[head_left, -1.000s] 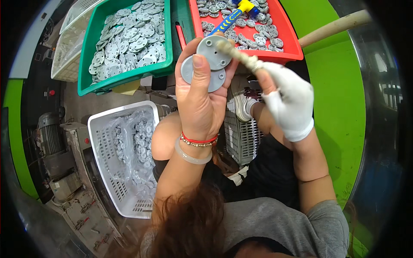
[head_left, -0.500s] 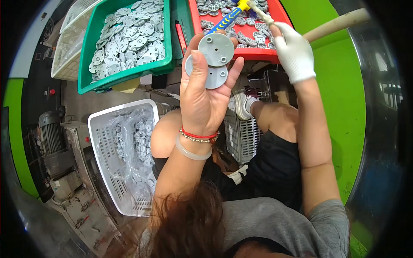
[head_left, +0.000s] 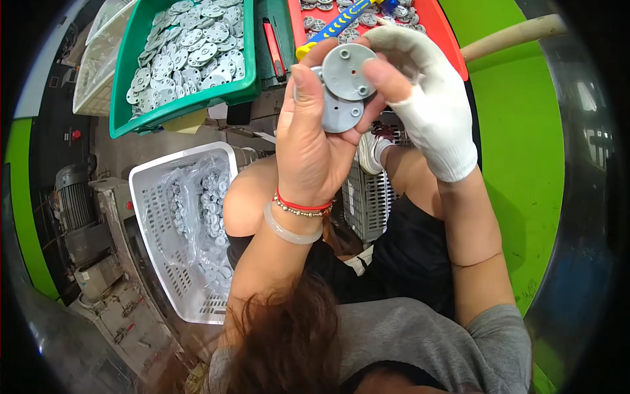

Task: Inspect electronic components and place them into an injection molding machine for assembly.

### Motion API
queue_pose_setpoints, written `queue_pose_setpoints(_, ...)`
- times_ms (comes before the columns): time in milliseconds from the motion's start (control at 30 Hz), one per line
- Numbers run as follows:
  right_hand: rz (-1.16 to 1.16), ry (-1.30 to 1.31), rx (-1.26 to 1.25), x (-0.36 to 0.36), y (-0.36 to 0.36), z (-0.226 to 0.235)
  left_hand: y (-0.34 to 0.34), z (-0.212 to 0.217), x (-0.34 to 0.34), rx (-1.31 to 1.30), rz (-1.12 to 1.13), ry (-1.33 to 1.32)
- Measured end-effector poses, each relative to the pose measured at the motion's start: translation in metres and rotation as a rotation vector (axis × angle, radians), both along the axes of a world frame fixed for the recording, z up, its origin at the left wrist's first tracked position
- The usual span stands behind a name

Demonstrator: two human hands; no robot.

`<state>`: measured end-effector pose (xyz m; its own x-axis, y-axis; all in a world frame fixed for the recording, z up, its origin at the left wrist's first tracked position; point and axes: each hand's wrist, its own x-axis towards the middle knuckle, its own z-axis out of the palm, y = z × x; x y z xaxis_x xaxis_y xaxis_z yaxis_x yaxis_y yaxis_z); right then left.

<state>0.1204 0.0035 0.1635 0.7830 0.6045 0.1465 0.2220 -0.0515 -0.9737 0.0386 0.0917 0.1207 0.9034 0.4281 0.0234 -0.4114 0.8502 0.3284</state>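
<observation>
My bare left hand (head_left: 308,151), with a red bracelet and a pale bangle on the wrist, is raised and holds two round grey plastic discs stacked off-centre. The lower disc (head_left: 338,117) rests on its fingers with the thumb pressed over its left edge. My right hand (head_left: 426,105), in a white glove, pinches the upper disc (head_left: 346,71) at its right rim between thumb and fingers. The upper disc shows small holes and studs.
A green bin (head_left: 177,115) full of grey discs stands at the upper left, with a red knife (head_left: 274,43) beside it. A red tray (head_left: 441,26) holds more discs and a blue-yellow tool (head_left: 338,21). Below left is a white basket (head_left: 141,197) lined with a bag of discs.
My right hand carried the tool up to the red tray, left it there, and came back to grip the upper disc. My left hand kept the discs raised.
</observation>
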Motion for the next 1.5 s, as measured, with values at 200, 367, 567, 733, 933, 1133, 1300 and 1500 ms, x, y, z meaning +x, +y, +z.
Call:
queue_pose_setpoints(200,0.079,0.011,-0.175,0.006,-0.004,0.002,-0.004,-0.003,0.002,0.109,-0.016,0.062)
queue_pose_setpoints(367,0.08,-0.144,-0.105,0.004,-0.005,-0.006,-0.001,-0.002,-0.002,0.143,0.003,0.103)
queue_pose_setpoints(567,0.133,-0.077,-0.018,0.003,-0.009,-0.005,-0.001,-0.001,0.0,-0.015,-0.022,0.012)
queue_pose_setpoints(733,0.021,-0.595,-0.024,0.002,-0.011,0.005,0.002,-0.002,-0.001,-0.091,-0.024,-0.014)
queue_pose_setpoints(933,0.13,-0.866,-0.204,0.001,-0.011,0.003,0.003,-0.004,-0.002,-0.021,-0.036,-0.041)
queue_pose_setpoints(1133,0.022,-0.851,-0.147,0.01,-0.019,-0.001,0.002,0.001,-0.002,-0.134,-0.156,-0.071)
queue_pose_setpoints(1300,0.104,-0.927,-0.186,0.014,-0.021,0.002,0.006,-0.005,-0.003,-0.155,-0.179,-0.112)
queue_pose_setpoints(1500,0.07,-1.061,-0.238,0.022,-0.021,-0.003,0.002,0.0,0.001,-0.064,-0.177,-0.012)
